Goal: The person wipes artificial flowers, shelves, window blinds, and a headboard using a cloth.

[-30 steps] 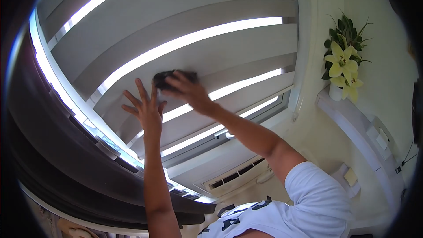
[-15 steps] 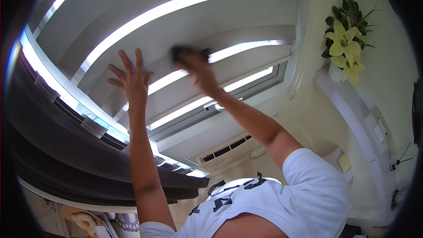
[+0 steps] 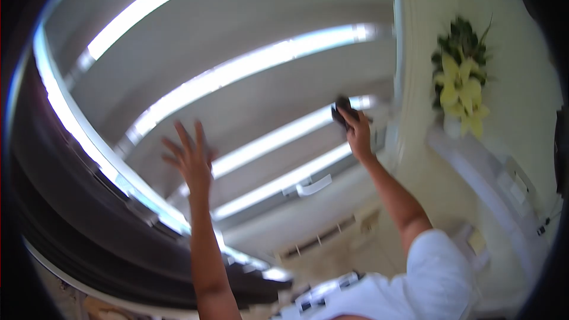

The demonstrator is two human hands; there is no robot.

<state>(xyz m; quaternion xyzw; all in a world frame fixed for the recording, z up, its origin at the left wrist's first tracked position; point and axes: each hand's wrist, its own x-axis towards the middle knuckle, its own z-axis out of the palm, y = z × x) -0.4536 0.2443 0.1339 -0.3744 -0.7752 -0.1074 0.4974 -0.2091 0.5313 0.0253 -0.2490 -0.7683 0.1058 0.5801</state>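
At left, we see the left hand (image 3: 192, 164), fingers spread wide, over the striped grey blind (image 3: 308, 3), presumably to steady it; contact is unclear. At right, the right hand (image 3: 359, 135) grasps a dark object (image 3: 342, 112) before the blind's lower right, perhaps for control; blur leaves it compact, nearly black.

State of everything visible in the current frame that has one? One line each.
Banded blind: partly open, light showing between bands
Left hand: open, spread in front of the blind, contact unclear
Right hand: closed around dark object
Dark object: held, blurred
Dark curtain: hanging in folds
Yellow flowers: in bloom
Window handle: latched or not, unclear
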